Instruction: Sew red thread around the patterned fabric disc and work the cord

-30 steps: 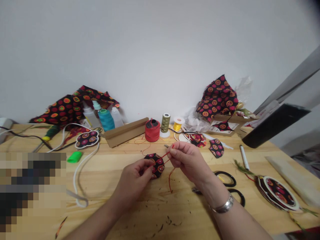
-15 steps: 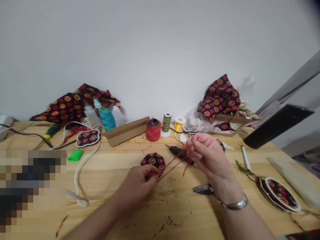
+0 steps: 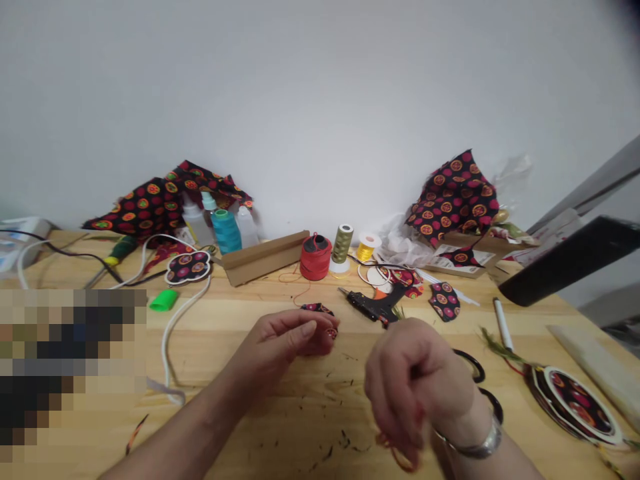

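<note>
My left hand rests on the wooden table, fingers curled over a small round patterned fabric disc, which is mostly hidden beneath them. My right hand is blurred and hangs lower to the right, its fingers closed around a red cord that dangles below them. The cord's link to the disc is hidden. A black hot glue gun lies just beyond the gap between my hands, and a pair of black-handled scissors is partly hidden behind my right wrist.
Spools of red, olive, yellow and teal thread stand along the back with a cardboard strip. Patterned fabric is heaped at back right. A round fabric ornament lies at right; a pixelated patch hides the left.
My right hand has moved down and to the right, pulling the red cord away from the disc, and has closed further. My left hand now covers more of the disc, and the glue gun shows fully.
</note>
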The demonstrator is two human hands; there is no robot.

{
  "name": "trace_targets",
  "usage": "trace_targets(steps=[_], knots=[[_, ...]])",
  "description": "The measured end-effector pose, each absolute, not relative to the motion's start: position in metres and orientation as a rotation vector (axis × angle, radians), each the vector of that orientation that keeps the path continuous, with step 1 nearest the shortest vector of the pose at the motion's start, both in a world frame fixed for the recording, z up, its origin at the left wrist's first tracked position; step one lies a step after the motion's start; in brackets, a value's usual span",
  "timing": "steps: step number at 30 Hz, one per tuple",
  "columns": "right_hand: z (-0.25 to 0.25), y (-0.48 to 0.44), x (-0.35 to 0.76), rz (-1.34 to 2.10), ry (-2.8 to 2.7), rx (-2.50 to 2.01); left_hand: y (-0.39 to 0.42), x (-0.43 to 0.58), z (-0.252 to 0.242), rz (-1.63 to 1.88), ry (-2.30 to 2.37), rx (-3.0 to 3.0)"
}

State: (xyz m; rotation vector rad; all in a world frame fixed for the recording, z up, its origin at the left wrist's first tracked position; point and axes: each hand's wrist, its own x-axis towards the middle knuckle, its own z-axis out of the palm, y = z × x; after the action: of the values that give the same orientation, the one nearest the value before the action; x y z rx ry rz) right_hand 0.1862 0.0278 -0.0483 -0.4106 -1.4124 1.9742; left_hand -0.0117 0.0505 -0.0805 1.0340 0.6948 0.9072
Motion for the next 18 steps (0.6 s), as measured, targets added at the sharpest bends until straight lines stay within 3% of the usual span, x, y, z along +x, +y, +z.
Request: trace_targets(steps=[6, 18], knots=[[-0.059, 0.045, 0.164, 1.682, -1.304, -1.038, 0.048, -0.005, -0.085, 0.923, 0.619, 0.78], [-0.071, 0.055, 0.161, 1.593, -1.305, -1.117, 0.05, -0.005, -0.09, 0.918, 0.713, 0.824]])
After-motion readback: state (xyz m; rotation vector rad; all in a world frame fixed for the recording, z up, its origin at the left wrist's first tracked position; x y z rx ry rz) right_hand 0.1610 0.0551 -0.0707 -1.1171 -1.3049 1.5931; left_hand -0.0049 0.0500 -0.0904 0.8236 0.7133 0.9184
